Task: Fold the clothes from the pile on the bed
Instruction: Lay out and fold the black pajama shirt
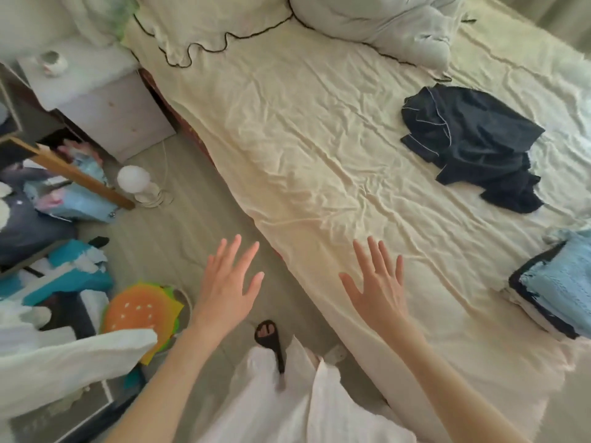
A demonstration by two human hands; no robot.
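Note:
A crumpled pile of dark navy clothes with pale piping lies on the cream bed sheet, toward the right. At the right edge sits a stack of folded clothes, light blue on top with a dark trim. My left hand hovers over the floor beside the bed edge, fingers spread and straight, holding nothing. My right hand hangs over the near part of the sheet, fingers spread, also holding nothing. Both hands are well apart from the navy pile.
A frilled pillow and a bunched pale duvet lie at the head of the bed. A nightstand, a round lamp, a burger-shaped cushion and cluttered boxes crowd the floor on the left.

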